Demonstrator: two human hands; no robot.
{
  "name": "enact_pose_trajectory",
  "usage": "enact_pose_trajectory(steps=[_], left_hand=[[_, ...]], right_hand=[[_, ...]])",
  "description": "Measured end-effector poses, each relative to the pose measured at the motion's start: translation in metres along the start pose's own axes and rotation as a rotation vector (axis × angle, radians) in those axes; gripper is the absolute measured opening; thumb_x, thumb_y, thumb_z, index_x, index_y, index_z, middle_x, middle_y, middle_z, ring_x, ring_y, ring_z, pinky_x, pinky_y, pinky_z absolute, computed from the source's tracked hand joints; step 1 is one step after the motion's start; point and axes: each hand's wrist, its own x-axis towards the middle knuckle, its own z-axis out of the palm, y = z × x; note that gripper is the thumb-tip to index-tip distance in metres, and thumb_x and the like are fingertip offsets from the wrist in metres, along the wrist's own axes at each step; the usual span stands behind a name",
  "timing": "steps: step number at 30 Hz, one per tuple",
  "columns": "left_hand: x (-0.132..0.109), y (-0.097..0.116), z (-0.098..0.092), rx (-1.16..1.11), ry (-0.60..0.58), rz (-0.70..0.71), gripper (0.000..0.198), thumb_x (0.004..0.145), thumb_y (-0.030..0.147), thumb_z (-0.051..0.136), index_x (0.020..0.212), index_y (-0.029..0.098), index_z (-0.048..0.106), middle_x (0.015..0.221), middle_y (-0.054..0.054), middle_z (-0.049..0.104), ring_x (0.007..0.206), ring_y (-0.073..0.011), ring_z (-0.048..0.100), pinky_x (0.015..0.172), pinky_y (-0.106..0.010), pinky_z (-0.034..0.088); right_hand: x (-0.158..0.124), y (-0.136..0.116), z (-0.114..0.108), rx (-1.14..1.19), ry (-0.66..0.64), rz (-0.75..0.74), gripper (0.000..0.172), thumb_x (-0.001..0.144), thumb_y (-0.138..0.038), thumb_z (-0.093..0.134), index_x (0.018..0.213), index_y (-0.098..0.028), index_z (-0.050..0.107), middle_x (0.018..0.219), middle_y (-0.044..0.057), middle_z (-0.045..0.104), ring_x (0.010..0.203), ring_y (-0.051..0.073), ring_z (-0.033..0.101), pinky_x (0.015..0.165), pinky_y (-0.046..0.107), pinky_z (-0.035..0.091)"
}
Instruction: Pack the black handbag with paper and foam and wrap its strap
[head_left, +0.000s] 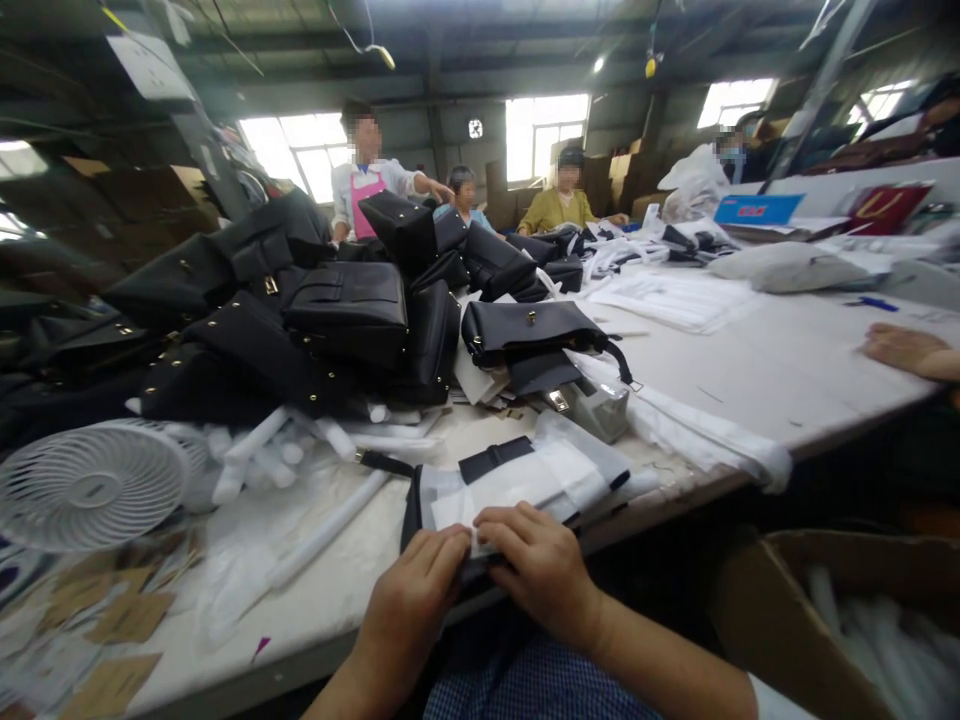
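Note:
Both my hands rest at the near edge of the white table point(787, 370), side by side. My left hand point(416, 590) and my right hand point(536, 565) have their fingers curled and pressed onto a black bag point(495, 470) wrapped in white paper. The fingertips pinch the paper's near edge. A black strap and a small buckle point(379, 462) stick out from the bag's left side.
A heap of black handbags point(315, 320) covers the table's left and middle. A white fan point(94, 485) lies at the left, with white foam rolls point(300, 545) beside it. A cardboard box point(847, 610) stands at lower right. Another person's hand point(907, 350) rests at the right edge; several people work at the far end.

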Motion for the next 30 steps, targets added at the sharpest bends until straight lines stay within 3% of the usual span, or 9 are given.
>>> enact_pose_trajectory(steps=[5, 9, 13, 17, 20, 22, 25, 28, 30], left_hand=[[-0.015, 0.001, 0.009, 0.005, 0.116, 0.067, 0.02, 0.097, 0.011, 0.046, 0.109, 0.012, 0.062, 0.11, -0.01, 0.072, 0.102, -0.0204, 0.066, 0.089, -0.032, 0.058], [-0.025, 0.0, 0.007, -0.01, 0.084, 0.105, 0.024, 0.097, 0.01, 0.047, 0.115, 0.011, 0.063, 0.121, -0.01, 0.068, 0.119, -0.0201, 0.059, 0.102, -0.035, 0.052], [-0.036, 0.0, 0.004, 0.033, 0.07, 0.096, 0.033, 0.094, 0.004, 0.048, 0.123, 0.012, 0.062, 0.133, -0.012, 0.061, 0.133, -0.0267, 0.047, 0.104, -0.042, 0.051], [-0.049, 0.0, 0.006, 0.058, 0.043, 0.12, 0.044, 0.092, 0.003, 0.052, 0.135, 0.014, 0.054, 0.135, -0.012, 0.06, 0.133, -0.0267, 0.048, 0.108, -0.048, 0.046], [-0.054, -0.002, 0.009, 0.043, 0.043, 0.117, 0.045, 0.093, 0.007, 0.056, 0.136, 0.016, 0.052, 0.135, -0.012, 0.06, 0.133, -0.0262, 0.048, 0.109, -0.047, 0.046], [-0.054, -0.004, 0.011, 0.039, 0.046, 0.115, 0.045, 0.092, 0.009, 0.058, 0.136, 0.016, 0.052, 0.135, -0.011, 0.06, 0.133, -0.0254, 0.049, 0.109, -0.046, 0.045], [-0.053, -0.007, 0.01, 0.038, 0.003, 0.123, 0.046, 0.093, 0.01, 0.057, 0.139, 0.017, 0.049, 0.137, -0.01, 0.059, 0.134, -0.0245, 0.047, 0.11, -0.045, 0.045], [-0.053, -0.011, 0.007, 0.035, -0.061, 0.147, 0.049, 0.094, 0.011, 0.054, 0.142, 0.017, 0.045, 0.141, -0.011, 0.055, 0.137, -0.0247, 0.044, 0.111, -0.044, 0.044], [-0.053, -0.012, 0.004, 0.037, -0.084, 0.163, 0.05, 0.094, 0.012, 0.054, 0.143, 0.016, 0.043, 0.142, -0.012, 0.053, 0.137, -0.0251, 0.042, 0.111, -0.044, 0.044]], right_hand=[[-0.009, 0.008, 0.007, -0.054, 0.109, -0.202, 0.009, 0.096, -0.016, 0.055, 0.099, -0.021, 0.062, 0.103, -0.001, 0.073, 0.074, 0.016, 0.055, 0.072, 0.031, 0.044], [-0.011, 0.007, 0.006, -0.045, 0.071, -0.211, 0.013, 0.098, -0.017, 0.052, 0.092, -0.02, 0.064, 0.101, -0.001, 0.073, 0.074, 0.016, 0.053, 0.072, 0.031, 0.043], [-0.008, 0.008, 0.005, -0.054, 0.07, -0.233, 0.016, 0.098, -0.018, 0.052, 0.091, -0.02, 0.065, 0.098, -0.001, 0.073, 0.075, 0.016, 0.055, 0.072, 0.031, 0.043], [-0.013, 0.015, -0.002, -0.034, 0.061, -0.31, 0.016, 0.099, -0.019, 0.051, 0.104, -0.019, 0.067, 0.106, 0.002, 0.074, 0.086, 0.017, 0.06, 0.078, 0.033, 0.046], [-0.034, 0.014, -0.011, 0.046, 0.061, -0.33, 0.023, 0.095, -0.012, 0.056, 0.115, -0.019, 0.065, 0.113, 0.004, 0.072, 0.098, 0.018, 0.063, 0.093, 0.036, 0.046], [-0.057, 0.006, -0.011, 0.17, 0.085, -0.217, 0.026, 0.092, -0.009, 0.06, 0.115, -0.021, 0.065, 0.109, 0.004, 0.073, 0.097, 0.017, 0.064, 0.095, 0.035, 0.048], [-0.09, -0.013, 0.01, 0.444, 0.009, 0.241, 0.022, 0.09, -0.013, 0.064, 0.109, -0.023, 0.069, 0.103, 0.005, 0.073, 0.095, 0.018, 0.067, 0.086, 0.03, 0.054], [-0.101, -0.032, 0.055, 0.746, -0.153, 0.662, 0.039, 0.079, -0.024, 0.077, 0.118, -0.022, 0.068, 0.117, 0.008, 0.07, 0.109, 0.025, 0.064, 0.095, 0.038, 0.052], [-0.095, -0.042, 0.091, 0.998, -0.184, 0.756, 0.053, 0.071, -0.026, 0.082, 0.121, -0.023, 0.066, 0.122, 0.006, 0.068, 0.115, 0.028, 0.061, 0.101, 0.042, 0.048]])
